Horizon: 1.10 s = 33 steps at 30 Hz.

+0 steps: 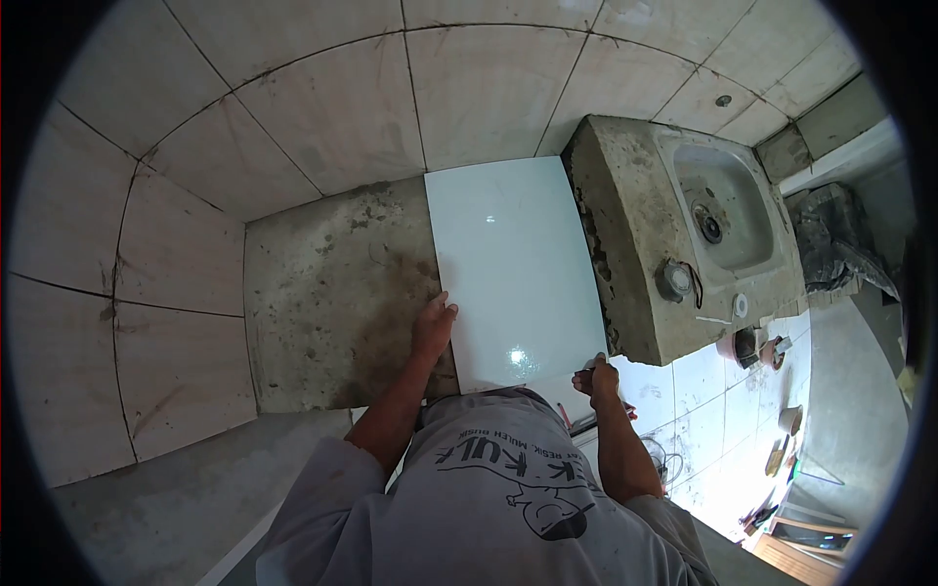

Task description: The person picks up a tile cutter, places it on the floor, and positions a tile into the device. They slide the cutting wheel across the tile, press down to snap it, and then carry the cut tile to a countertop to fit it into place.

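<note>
A glossy white tile lies on the grey concrete counter, against the tiled back wall and beside the raised concrete sink block. My left hand is at the tile's left edge, with its fingers close together on or beside that edge; whether it grips the tile is hard to tell. My right hand is at the tile's near right corner, its fingers closed round a small dark object that looks like a pencil or marker.
A sink basin is set in the concrete block at the right, with a round metal item on its edge. Buckets, cables and tools stand on the white floor at the lower right. Tiled walls enclose the left and back.
</note>
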### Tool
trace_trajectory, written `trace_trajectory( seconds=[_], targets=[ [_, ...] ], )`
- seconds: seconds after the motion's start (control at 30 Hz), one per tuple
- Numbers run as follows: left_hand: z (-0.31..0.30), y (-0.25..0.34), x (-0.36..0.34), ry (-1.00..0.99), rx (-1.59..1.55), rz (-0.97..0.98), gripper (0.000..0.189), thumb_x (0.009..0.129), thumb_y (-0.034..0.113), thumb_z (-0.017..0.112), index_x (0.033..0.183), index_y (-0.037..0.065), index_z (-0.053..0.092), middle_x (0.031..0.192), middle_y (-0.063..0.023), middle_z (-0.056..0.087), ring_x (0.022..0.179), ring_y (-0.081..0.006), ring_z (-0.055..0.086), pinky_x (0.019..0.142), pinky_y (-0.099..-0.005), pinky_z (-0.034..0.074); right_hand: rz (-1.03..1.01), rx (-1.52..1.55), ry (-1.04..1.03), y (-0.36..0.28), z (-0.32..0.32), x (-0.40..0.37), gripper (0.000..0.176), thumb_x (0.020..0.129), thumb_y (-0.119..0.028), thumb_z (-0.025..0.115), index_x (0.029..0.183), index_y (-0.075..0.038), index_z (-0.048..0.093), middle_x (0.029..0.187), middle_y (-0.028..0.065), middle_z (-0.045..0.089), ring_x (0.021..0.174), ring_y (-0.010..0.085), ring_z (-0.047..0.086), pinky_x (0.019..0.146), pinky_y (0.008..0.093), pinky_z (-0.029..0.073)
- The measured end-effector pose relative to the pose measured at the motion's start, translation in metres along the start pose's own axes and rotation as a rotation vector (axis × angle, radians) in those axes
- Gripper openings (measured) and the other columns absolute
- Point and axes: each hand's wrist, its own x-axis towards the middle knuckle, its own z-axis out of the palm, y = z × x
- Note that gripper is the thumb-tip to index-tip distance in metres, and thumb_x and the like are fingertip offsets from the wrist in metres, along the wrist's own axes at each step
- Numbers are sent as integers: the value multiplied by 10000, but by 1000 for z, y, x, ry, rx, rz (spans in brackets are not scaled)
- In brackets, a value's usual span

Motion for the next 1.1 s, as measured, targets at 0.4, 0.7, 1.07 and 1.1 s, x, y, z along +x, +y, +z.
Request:
trace_trajectory(
  seconds=[0.4, 0.7, 1.07, 1.1],
  targets=[
    [-4, -12, 0, 18, -249, -5, 502, 865, 273, 550, 1238, -59, 495, 1160, -181, 594, 1075, -202, 566, 926, -292, 413, -91, -279, -33, 6, -3, -12, 427, 912, -384, 424, 895, 34, 512, 682, 163, 618, 496, 235, 611, 441, 318, 532],
    [-9, -36, -12, 24, -138, 10, 426, 867, 292, 549, 1147, -28, 580, 1027, -134, 653, 952, -170, 608, 858, -288, 449, -100, -370, -59, 14, 5, -19, 410, 900, -365, 431, 870, 34, 523, 641, 142, 602, 453, 216, 579, 423, 311, 499],
    [-5, -17, -43, -33, -312, -103, 348, 886, 278, 532, 1040, -23, 617, 753, 0, 558, 717, -81, 506, 694, -239, 416, -150, -368, -134, 28, -6, -19, 450, 909, -397, 462, 897, 47, 531, 661, 144, 609, 465, 209, 586, 419, 300, 497],
    [-3, -15, -45, -37, -310, -95, 348, 886, 278, 532, 1040, -23, 617, 753, 0, 558, 717, -81, 506, 694, -239, 416, -169, -386, -146, 32, -9, -18, 450, 909, -395, 466, 899, 49, 532, 666, 146, 611, 467, 208, 586, 421, 300, 497]
  ],
)
